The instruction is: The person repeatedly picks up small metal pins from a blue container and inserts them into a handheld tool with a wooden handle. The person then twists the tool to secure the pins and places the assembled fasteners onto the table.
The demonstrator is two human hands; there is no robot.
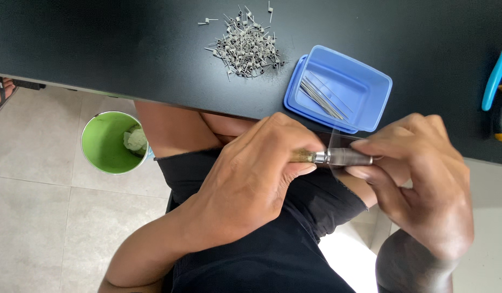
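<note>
Right now my left hand (251, 182) is wrapped tight around the handle end of a small metal winding tool (338, 157), fingers fully curled, down below the desk (99, 49) edge and over my lap. My right hand (419, 184) is pinched shut on the tool's other end, thumb and fingertips closing on the metal barrel. Judging by the desk, plenty is done: 1 heap of finished wire coils (245, 46) lies near the far edge, a few strays beside it. Some is left too, I'd say: straight wire lengths (321, 97) lie in the blue plastic tub (370, 81), a rounded rectangle with no label I can see. Blue-handled pliers (495, 78) sit at the right edge. A green bin (104, 142) stands on the floor.
</note>
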